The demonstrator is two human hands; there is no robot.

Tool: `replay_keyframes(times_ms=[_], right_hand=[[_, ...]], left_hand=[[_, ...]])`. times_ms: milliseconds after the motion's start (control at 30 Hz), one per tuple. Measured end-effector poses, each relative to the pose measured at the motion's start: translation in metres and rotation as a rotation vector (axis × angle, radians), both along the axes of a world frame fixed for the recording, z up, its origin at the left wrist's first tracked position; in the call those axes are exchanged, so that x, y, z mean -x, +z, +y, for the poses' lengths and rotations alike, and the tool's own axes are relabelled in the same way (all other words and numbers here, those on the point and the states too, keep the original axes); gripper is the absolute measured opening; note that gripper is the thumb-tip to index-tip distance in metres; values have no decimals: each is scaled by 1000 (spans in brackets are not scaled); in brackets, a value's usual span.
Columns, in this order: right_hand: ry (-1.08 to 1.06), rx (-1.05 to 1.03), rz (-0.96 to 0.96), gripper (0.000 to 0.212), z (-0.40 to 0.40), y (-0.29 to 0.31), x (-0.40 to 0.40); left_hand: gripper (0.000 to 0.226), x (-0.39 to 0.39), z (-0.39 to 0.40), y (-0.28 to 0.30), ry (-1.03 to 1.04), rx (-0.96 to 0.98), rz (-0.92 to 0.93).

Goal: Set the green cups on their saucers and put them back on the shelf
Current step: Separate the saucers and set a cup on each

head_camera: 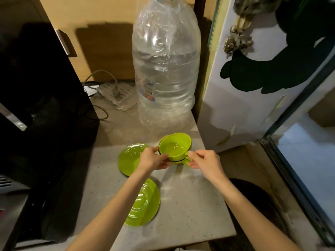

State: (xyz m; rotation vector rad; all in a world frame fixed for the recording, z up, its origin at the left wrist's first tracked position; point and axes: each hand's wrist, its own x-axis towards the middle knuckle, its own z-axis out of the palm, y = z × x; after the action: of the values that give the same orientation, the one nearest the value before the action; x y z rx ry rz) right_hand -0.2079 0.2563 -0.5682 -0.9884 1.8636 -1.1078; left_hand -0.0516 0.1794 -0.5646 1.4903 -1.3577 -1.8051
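Two bare forearms reach forward over a grey counter [190, 205]. Nearest, an empty green saucer [143, 203] lies partly under the left forearm; a second empty saucer [126, 158] sits just beyond. Neither holds a cup yet, so the task appears barely begun. The left hand [154, 160] pinches the side of nested green cups [175, 145], the right hand [206, 163] pinches their handles, seemingly separating them. A large clear water bottle [166, 69] stands behind.
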Motion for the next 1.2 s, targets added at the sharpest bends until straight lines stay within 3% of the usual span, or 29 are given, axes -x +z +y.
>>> replay_keyframes(times_ms=[233, 367, 433, 667, 833, 1000, 1200], right_hand=[[28, 75, 48, 22, -4, 22, -7], [79, 176, 18, 16, -13, 32, -19], [107, 228, -28, 19, -19, 32, -29], [184, 194, -305, 14, -34, 2, -69], [201, 98, -393, 6, -39, -25, -85], [213, 41, -345, 22, -39, -38, -91], [206, 50, -245, 22, -39, -42, -92]], left_hand=[[73, -9, 0, 15, 78, -45, 118], [32, -35, -5, 29, 43, -55, 181], [24, -51, -9, 33, 81, -59, 225], [34, -89, -10, 25, 306, 9, 195], [43, -98, -6, 5, 433, -49, 172], [47, -102, -3, -11, 508, -93, 139], [49, -104, -4, -19, 503, -81, 65]])
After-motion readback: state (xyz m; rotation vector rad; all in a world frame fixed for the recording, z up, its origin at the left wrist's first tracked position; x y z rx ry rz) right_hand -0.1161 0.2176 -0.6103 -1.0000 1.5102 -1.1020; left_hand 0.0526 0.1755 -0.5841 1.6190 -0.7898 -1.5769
